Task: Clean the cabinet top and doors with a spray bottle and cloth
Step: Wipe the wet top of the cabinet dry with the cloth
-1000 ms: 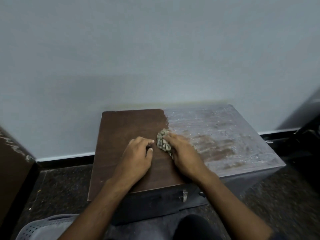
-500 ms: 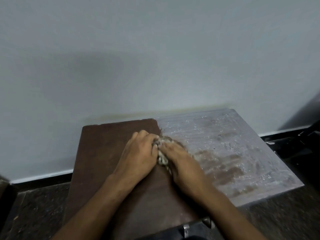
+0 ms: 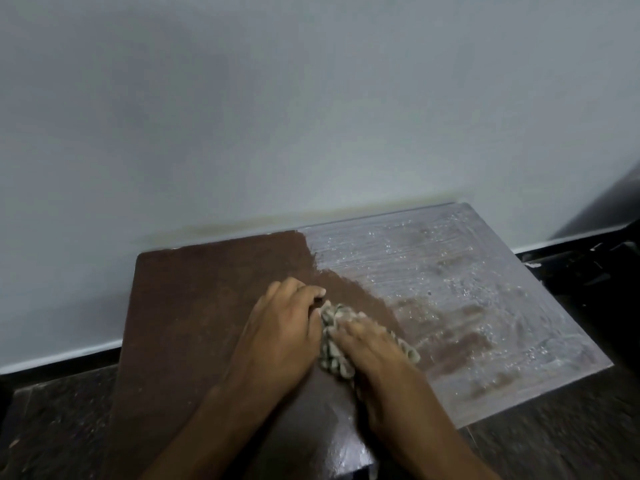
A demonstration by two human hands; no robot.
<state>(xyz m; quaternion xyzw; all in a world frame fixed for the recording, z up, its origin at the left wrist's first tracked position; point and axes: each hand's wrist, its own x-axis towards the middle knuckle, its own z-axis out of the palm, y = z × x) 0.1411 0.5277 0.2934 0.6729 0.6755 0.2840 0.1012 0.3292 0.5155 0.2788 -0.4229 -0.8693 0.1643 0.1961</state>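
Hands on the cloth, mid-cabinet, lower centre of the frame.
Both are down on the cabinet top (image 3: 214, 306): left hand (image 3: 277, 336) has its fingers curled, knuckles up, tips tucked against the left edge of the bunched cloth (image 3: 334, 341); right hand (image 3: 369, 348) lies flatter, fingers pressing the cloth down from above. Cloth sits right where dark brown wood meets the pale, streaky, droplet-speckled film (image 3: 450, 289) covering the right half. Left half shows clean brown. Grey wall (image 3: 311, 98) fills the upper frame, dark floor (image 3: 52, 427) at lower left.
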